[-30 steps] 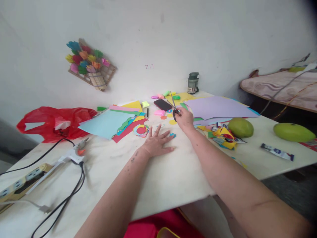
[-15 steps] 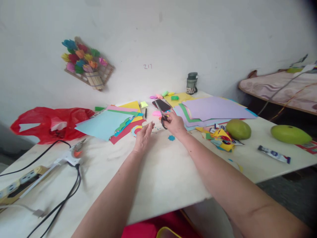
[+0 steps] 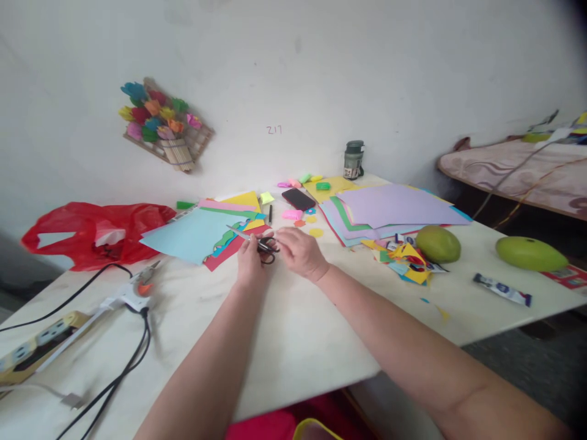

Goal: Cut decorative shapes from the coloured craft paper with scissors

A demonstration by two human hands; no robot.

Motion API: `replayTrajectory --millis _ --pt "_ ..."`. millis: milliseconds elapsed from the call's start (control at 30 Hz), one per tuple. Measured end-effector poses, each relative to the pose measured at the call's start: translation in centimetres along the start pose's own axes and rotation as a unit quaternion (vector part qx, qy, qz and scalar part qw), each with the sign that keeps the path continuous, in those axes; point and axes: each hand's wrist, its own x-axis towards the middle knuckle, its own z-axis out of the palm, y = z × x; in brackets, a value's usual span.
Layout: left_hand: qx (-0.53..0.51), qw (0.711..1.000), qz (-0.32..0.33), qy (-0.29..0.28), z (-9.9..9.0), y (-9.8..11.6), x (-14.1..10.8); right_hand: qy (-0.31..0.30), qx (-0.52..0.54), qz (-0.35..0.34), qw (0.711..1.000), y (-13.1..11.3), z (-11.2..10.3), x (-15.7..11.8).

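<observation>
My left hand (image 3: pixel 251 261) is closed around the middle of a pair of scissors (image 3: pixel 268 245). The blades point up and left, over the edge of the coloured sheets, and the black handles face right. Just beside the handles is my right hand (image 3: pixel 300 252), its fingers curled and pinched together; whatever they hold, if anything, is too small to make out. Beyond the hands lie a yellow paper circle (image 3: pixel 316 232), a small orange cutout (image 3: pixel 299 223), a pink packet (image 3: pixel 292 214) and a dark phone (image 3: pixel 298 198).
Paper sheets lie left (image 3: pixel 195 232) and right (image 3: pixel 394 205). A red plastic bag (image 3: pixel 137 226), glue gun (image 3: pixel 135 290) and power strip (image 3: pixel 46 336) occupy the left side. Paper scraps (image 3: pixel 408 260), two green fruits (image 3: pixel 438 244) and a glue tube (image 3: pixel 502 289) are at right.
The scissors have gone from my right hand to my left, turning to point left. The blue scalloped cutout no longer shows on the table near my right hand.
</observation>
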Motion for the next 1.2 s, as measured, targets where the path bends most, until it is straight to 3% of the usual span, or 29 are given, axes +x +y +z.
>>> replayTrajectory --millis 100,167,233,433,633,767,900,1033,1200 --pt "-0.073 0.997 -0.009 0.011 -0.5 0.6 0.6 0.065 -0.029 0.114 0.991 2.3 -0.7 0.2" --pt "-0.126 0.991 -0.034 0.015 -0.7 0.8 0.9 0.037 -0.066 0.198 0.977 3.6 -0.8 0.2" --pt "-0.175 0.982 -0.064 0.03 -0.8 0.9 1.2 -0.033 -0.107 0.255 0.961 4.0 -0.4 0.2" --pt "-0.243 0.964 -0.087 0.066 -1.1 0.7 1.7 -0.265 -0.143 0.196 0.933 0.9 2.6 0.6" --pt "-0.259 0.958 -0.096 0.076 -1.8 0.7 2.1 -0.351 -0.128 0.185 0.909 -2.2 4.2 0.3" --pt "-0.259 0.957 -0.104 0.08 -1.7 0.8 2.0 -0.36 -0.148 0.185 0.902 -2.6 3.6 -0.1" --pt "-0.26 0.957 -0.105 0.077 -1.5 0.9 2.0 -0.317 -0.23 0.237 0.889 -2.7 2.8 0.0" --pt "-0.25 0.961 -0.101 0.07 -1.7 0.8 2.1 -0.241 -0.214 0.187 0.928 -1.5 3.4 0.5" --pt "-0.237 0.964 -0.101 0.059 -2.1 0.6 2.3 -0.301 -0.158 0.237 0.91 0.7 4.9 1.3"
